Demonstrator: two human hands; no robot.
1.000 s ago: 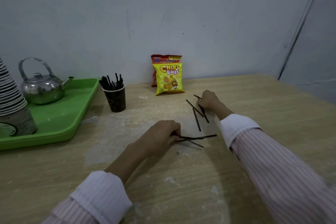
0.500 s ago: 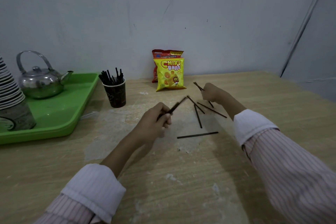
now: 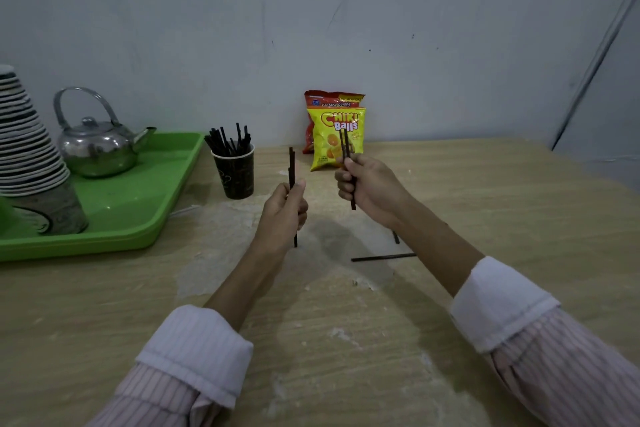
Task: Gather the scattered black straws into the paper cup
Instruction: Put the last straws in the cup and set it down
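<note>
My left hand (image 3: 284, 210) is raised above the table, shut on a couple of black straws (image 3: 291, 168) held upright. Just right of it, my right hand (image 3: 369, 185) grips two more black straws (image 3: 345, 146), also upright. The dark paper cup (image 3: 235, 172) stands on the table to the left of my left hand, with several black straws (image 3: 228, 140) sticking out of it. One loose straw (image 3: 382, 257) lies flat on the table under my right forearm. The short end of another (image 3: 396, 237) shows beside that arm.
A green tray (image 3: 138, 215) at the left holds a steel kettle (image 3: 98, 146) and a stack of paper cups (image 3: 29, 156). Two snack bags (image 3: 335, 137) lean on the wall behind my hands. The wooden table (image 3: 346, 340) stretches toward me.
Both hands have lifted off the table with their straws and turned them upright. The hands have come closer together. One flat straw is left lying where it was.
</note>
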